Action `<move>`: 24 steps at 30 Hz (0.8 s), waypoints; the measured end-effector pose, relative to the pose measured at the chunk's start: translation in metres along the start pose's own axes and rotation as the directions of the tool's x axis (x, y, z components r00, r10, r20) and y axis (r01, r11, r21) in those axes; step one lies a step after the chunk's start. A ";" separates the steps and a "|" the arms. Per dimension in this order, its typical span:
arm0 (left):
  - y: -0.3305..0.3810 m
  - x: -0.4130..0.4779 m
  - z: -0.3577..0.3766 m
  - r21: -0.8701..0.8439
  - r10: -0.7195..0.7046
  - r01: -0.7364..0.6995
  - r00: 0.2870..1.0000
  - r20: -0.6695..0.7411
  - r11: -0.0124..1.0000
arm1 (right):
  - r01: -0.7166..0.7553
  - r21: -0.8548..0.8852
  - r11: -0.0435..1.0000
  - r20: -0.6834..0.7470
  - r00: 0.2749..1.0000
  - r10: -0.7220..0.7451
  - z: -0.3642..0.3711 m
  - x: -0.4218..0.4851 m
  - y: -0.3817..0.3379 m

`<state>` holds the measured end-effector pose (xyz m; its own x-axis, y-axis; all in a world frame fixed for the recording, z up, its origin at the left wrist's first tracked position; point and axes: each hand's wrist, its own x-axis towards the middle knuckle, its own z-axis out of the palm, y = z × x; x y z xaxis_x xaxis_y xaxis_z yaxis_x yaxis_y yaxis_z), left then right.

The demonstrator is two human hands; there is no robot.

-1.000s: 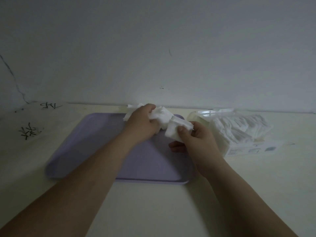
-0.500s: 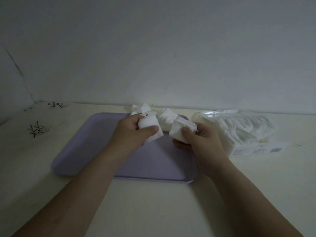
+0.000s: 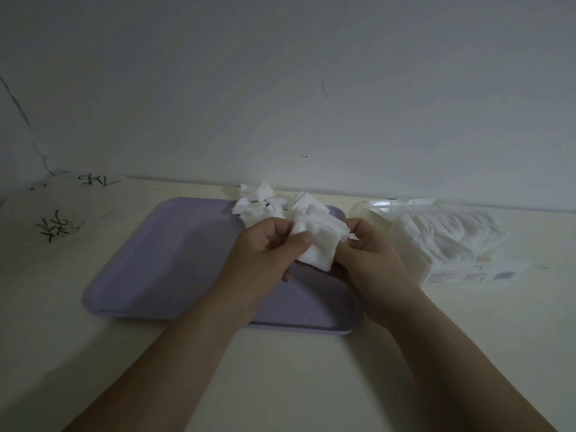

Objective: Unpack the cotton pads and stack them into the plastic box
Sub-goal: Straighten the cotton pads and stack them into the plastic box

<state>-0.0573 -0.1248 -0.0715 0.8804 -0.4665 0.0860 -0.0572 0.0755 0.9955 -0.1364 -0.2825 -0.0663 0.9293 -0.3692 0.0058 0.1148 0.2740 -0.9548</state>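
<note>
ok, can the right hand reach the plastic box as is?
Probably yes: the box sits right beside the right hand, nothing between. That hand and the left hand both grip the pads, though.

Your left hand (image 3: 265, 255) and right hand (image 3: 372, 263) covered the sides of the small stack of white square cotton pads (image 3: 318, 244) pinched between them, so its pads could not be counted, and most of your right fingertips lay hidden behind it. The clear plastic box (image 3: 375, 213) was half hidden behind your right hand and blurred into the clear bag of white pads (image 3: 448, 238) beside it, whose label print (image 3: 467, 275) was too small to read. Both your forearms were cut off by the bottom edge.
</note>
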 end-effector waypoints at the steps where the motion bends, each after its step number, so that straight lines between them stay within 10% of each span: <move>1: 0.001 0.000 0.000 -0.017 -0.002 0.002 1.000 -0.014 1.000 | 0.000 -0.003 1.000 0.014 1.000 0.000 0.001 -0.001 0.000; 24: 0.003 -0.004 0.003 0.095 0.097 -0.083 0.985 -0.146 0.992 | 0.105 -0.200 0.974 0.159 0.984 -0.074 -0.005 0.000 0.002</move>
<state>-0.0627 -0.1256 -0.0691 0.9299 -0.3235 0.1751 -0.1750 0.0297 0.9841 -0.1380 -0.2868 -0.0700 0.9623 -0.2422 0.1234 0.1395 0.0502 -0.9889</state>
